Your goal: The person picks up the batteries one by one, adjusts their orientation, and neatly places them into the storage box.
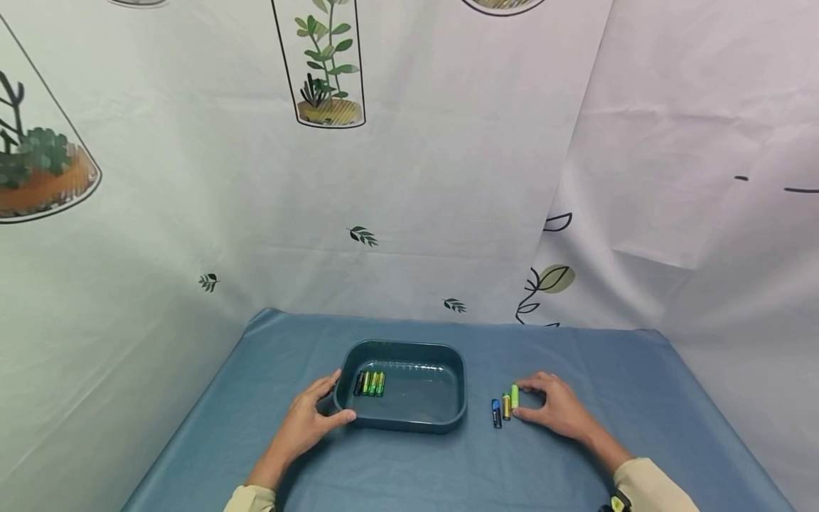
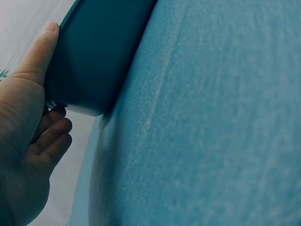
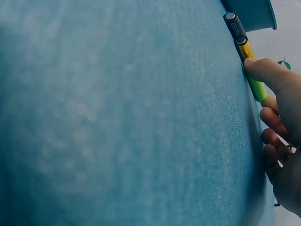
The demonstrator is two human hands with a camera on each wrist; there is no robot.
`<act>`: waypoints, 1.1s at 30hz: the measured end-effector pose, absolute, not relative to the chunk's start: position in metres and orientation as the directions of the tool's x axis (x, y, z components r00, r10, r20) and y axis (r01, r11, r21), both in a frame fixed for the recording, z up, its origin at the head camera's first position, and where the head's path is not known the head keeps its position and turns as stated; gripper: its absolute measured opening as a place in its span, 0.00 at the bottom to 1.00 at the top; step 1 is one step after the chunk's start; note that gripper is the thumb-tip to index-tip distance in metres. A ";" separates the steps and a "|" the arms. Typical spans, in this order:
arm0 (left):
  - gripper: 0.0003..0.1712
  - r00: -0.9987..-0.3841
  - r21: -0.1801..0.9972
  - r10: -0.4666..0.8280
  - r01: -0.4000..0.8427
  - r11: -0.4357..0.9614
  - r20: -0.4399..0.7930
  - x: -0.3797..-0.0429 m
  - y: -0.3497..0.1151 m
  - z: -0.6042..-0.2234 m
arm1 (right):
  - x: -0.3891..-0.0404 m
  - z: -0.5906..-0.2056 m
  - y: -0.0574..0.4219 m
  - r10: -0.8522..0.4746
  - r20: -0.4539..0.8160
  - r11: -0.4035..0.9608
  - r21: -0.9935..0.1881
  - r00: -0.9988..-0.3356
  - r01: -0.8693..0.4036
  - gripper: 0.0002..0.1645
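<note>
A dark teal rectangular tray (image 1: 416, 426) sits on the table in the head view. My left hand (image 1: 308, 425) grips its near left corner, thumb on the front rim and fingers along the left side. Inside, at the left end, several batteries (image 1: 373, 384) lie side by side. To the right of the tray, my right hand (image 1: 557, 408) pinches a bright green battery (image 1: 515, 395) between thumb and fingertip. Close beside it are a yellow-and-green battery (image 1: 506, 407) and a black-and-blue battery (image 1: 496, 414). The right wrist view shows the green battery (image 3: 257, 88) low against the cloth.
Blue cloth (image 1: 409, 473) covers the table. White sheets (image 1: 448, 178) printed with plants hang behind it and at both sides. A dark band with a yellow-green face (image 1: 618, 503) is at my right wrist.
</note>
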State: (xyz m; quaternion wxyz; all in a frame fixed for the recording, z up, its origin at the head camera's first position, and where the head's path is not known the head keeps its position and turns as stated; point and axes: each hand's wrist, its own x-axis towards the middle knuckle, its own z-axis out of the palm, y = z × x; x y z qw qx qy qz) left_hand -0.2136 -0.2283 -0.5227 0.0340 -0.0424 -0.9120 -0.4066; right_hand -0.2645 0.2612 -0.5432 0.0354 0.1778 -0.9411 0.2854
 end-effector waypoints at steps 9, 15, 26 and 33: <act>0.53 -0.995 0.744 0.051 0.101 0.660 0.089 -0.215 -0.228 -0.521 | -0.266 -0.542 0.261 -0.290 0.207 0.770 -0.529 -0.934 -0.356 0.31; 0.53 -0.994 0.736 0.056 0.106 0.668 0.092 -0.215 -0.229 -0.521 | -0.267 -0.541 0.263 -0.261 0.227 0.771 -0.536 -0.938 -0.344 0.31; 0.53 -0.994 0.731 0.056 0.109 0.673 0.096 -0.213 -0.230 -0.521 | -0.264 -0.522 0.260 -0.243 0.285 0.763 -0.535 -0.927 -0.364 0.30; 0.53 -0.994 0.733 0.057 0.110 0.671 0.097 -0.214 -0.230 -0.523 | -0.261 -0.501 0.253 -0.259 0.301 0.765 -0.516 -0.918 -0.385 0.29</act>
